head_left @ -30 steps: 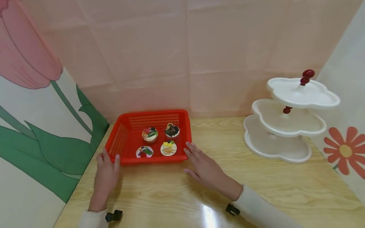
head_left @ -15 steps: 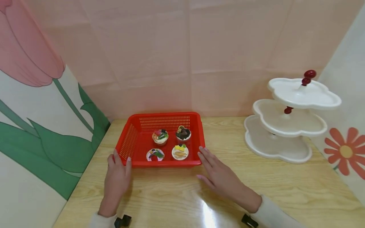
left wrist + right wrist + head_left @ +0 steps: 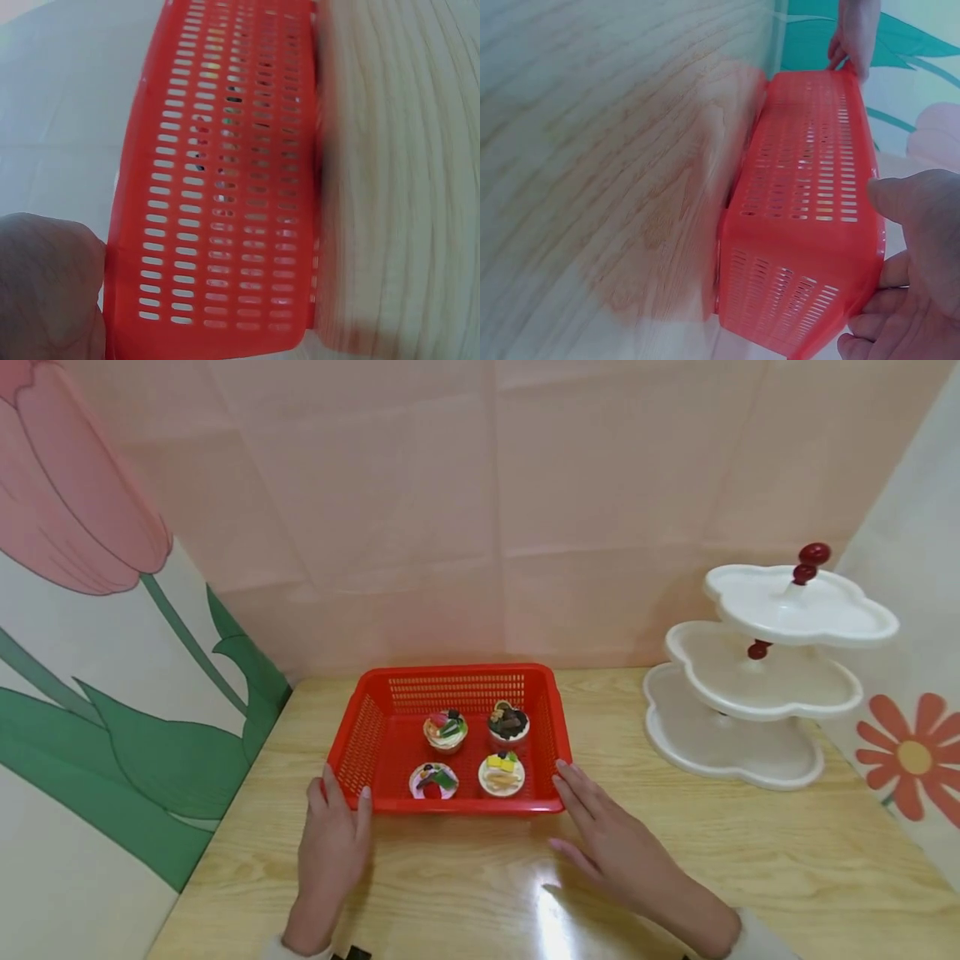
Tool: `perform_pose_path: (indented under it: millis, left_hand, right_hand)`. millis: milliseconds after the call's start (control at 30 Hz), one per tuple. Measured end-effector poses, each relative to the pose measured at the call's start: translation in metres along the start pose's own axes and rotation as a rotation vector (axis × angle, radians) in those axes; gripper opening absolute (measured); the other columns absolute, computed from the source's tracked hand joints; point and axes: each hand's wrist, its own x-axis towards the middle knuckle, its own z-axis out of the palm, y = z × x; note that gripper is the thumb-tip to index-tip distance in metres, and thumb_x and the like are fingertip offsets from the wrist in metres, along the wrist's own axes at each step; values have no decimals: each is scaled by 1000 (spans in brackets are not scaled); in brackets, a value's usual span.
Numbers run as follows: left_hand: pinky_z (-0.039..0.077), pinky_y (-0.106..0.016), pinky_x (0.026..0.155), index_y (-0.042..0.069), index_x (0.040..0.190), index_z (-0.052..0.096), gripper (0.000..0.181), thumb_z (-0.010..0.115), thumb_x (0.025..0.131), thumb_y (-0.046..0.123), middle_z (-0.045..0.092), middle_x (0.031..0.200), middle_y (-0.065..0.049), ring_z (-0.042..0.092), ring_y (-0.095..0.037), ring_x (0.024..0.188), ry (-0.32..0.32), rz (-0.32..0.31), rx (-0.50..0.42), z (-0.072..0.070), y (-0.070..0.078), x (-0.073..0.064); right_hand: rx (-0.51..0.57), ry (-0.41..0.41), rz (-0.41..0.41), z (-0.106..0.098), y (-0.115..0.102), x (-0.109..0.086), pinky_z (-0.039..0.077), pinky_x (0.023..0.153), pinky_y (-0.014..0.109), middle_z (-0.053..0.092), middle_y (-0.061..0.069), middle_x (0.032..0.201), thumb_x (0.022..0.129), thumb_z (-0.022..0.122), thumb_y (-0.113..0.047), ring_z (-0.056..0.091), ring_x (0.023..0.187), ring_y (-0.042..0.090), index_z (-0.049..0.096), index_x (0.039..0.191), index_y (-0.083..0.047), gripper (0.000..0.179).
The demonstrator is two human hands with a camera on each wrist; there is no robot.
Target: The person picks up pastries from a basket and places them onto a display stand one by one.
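A red plastic basket (image 3: 465, 807) with slotted walls sits on the wooden table, long side toward me. Inside stand several small decorated cupcakes: one with dark chocolate topping (image 3: 508, 724), one with yellow cubes (image 3: 502, 775), one with red and green fruit (image 3: 446, 731), and one with a pink-white top (image 3: 433, 781). My left hand (image 3: 330, 843) grips the front left corner, thumb on the front side and fingers at the left rim. At the front right corner, my right hand (image 3: 618, 847) touches the rim with nearly straight fingers, its thumb held apart from them.
A white three-tier stand (image 3: 772, 677) with scalloped trays and red knobs stands on the right of the table (image 3: 450, 885). A pink sheet (image 3: 390, 527) hangs behind, with flower-painted panels at left and right.
The basket with its cupcakes has slid right and slightly toward me along the table. Both hands have moved with it, staying at its front corners.
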Motion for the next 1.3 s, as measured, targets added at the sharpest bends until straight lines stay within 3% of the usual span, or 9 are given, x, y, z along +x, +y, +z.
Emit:
perform_pose_path:
  millis: [67, 300, 500, 700, 867, 1100, 1300]
  left_hand:
    - [48, -54, 78, -6, 148, 11, 78, 26, 99, 53, 27, 137, -28, 53, -40, 101, -14, -5, -3, 1, 5, -2]
    - [49, -53, 79, -3, 149, 7, 83, 18, 96, 60, 24, 139, -26, 51, -37, 105, -58, -42, 3, 6, 24, -12]
    - [47, -53, 83, 1, 150, 4, 87, 14, 93, 65, 22, 142, -24, 47, -37, 110, -84, -82, 3, 10, 40, -20]
    - [46, -54, 86, 3, 151, 4, 88, 13, 91, 67, 20, 145, -24, 45, -38, 115, -80, -116, -9, 13, 50, -27]
    - [45, -56, 86, 5, 151, -1, 87, 16, 91, 66, 18, 146, -25, 43, -40, 117, -97, -135, -22, 14, 59, -33]
    - [47, -54, 84, 6, 151, 1, 86, 22, 92, 65, 21, 145, -24, 48, -39, 113, -76, -131, -45, 17, 71, -43]
    - [45, -55, 88, 7, 151, -1, 86, 26, 93, 64, 19, 146, -24, 46, -38, 117, -117, -151, -37, 17, 79, -49]
  right_hand:
    - [-2, 13, 4, -2, 2, -5, 34, 105, 44, 23, 10, 154, 88, 60, -47, 23, 140, 29, 33, 146, -2, 78]
    - [0, 19, 53, -8, 8, -21, 13, 113, 27, 24, 9, 154, 88, 61, -46, 26, 139, 28, 32, 146, -4, 78]
    - [7, 19, 116, -15, 13, -33, 14, 111, 23, 23, 8, 154, 88, 61, -46, 28, 138, 28, 30, 148, -7, 78]
    - [44, -9, 169, -21, 18, -39, 2, 107, 13, 22, 3, 155, 89, 61, -46, 28, 138, 24, 31, 148, -12, 75]
    - [54, 3, 190, -27, 23, -45, 2, 105, 9, 26, 2, 154, 88, 62, -44, 28, 138, 22, 34, 147, -14, 72]
    - [73, 44, 223, -32, 29, -56, 3, 103, 5, 30, 1, 152, 88, 65, -40, 30, 137, 19, 39, 145, -15, 67]
    - [91, 59, 223, -35, 31, -64, 6, 104, 5, 31, -1, 152, 87, 66, -40, 29, 138, 17, 42, 143, -13, 67]
